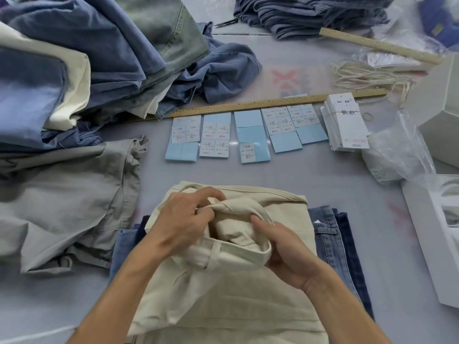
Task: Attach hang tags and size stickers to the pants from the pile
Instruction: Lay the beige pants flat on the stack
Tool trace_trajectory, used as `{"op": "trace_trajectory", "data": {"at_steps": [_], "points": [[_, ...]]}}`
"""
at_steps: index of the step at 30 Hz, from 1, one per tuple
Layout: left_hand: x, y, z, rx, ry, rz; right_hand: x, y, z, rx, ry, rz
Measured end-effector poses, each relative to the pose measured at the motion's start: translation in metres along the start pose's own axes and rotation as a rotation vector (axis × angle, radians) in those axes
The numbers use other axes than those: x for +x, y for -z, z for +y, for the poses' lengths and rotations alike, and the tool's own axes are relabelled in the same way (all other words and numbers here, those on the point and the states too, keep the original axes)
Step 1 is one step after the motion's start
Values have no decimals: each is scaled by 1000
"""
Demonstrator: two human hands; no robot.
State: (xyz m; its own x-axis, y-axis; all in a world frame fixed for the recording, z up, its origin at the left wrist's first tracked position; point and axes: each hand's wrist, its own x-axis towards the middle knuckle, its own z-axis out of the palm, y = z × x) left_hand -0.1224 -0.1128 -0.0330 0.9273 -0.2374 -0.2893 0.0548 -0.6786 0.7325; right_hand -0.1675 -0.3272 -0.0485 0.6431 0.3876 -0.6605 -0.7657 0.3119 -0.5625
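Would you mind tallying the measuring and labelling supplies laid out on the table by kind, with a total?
Wooden rulers: 2, a long one above the sheets and another at far right.
Blue sticker sheet groups: 5, in a row.
Hang tag stacks: 1.
String bundles: 1.
Rubber bands: 1.
Total: 10

Both forearms forward — left hand (182, 217) and right hand (285, 252) curled, pinching.
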Motion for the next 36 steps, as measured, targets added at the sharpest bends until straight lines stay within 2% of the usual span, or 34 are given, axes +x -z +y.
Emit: {"op": "trace_trajectory", "data": {"at_steps": [4,6,9,13,15,17,20,21,23,24,26,27,28,30,33,36], "points": [[2,1,-7,-21,-18,38,5,1,-3,95,66,93],[-2,1,-10,17,-45,71,5,4,-3,152,113,88],[-14,2,-18,52,-140,91,0,7,1,179,136,60],[-44,-1,-24,-23,-269,68,-11,10,3,239,140,72],[-57,-8,-19,107,-367,104,-19,11,-3,257,188,41],[-67,-15,-12,295,-521,225,-27,12,-7,241,240,38],[-82,-33,5,465,-714,388,-31,16,-12,119,333,115],[-87,-38,9,450,-718,403,-31,18,-15,78,367,132],[-94,-41,13,350,-593,355,-31,17,-21,-11,417,114],[-94,-39,15,216,-469,276,-30,14,-22,-83,434,106],[-84,-30,16,-258,-174,74,-26,2,-18,-205,466,91],[-76,-28,9,-492,-39,51,-23,-5,-12,-212,477,69],[-67,-23,5,-591,21,65,-20,-13,-7,-180,481,41],[-57,-17,6,-513,-15,58,-16,-25,0,-46,470,15],[-59,-27,11,-399,-144,-46,-18,-30,5,169,413,23],[-64,-39,19,-267,-193,-107,-27,-32,15,117,434,130]]}}
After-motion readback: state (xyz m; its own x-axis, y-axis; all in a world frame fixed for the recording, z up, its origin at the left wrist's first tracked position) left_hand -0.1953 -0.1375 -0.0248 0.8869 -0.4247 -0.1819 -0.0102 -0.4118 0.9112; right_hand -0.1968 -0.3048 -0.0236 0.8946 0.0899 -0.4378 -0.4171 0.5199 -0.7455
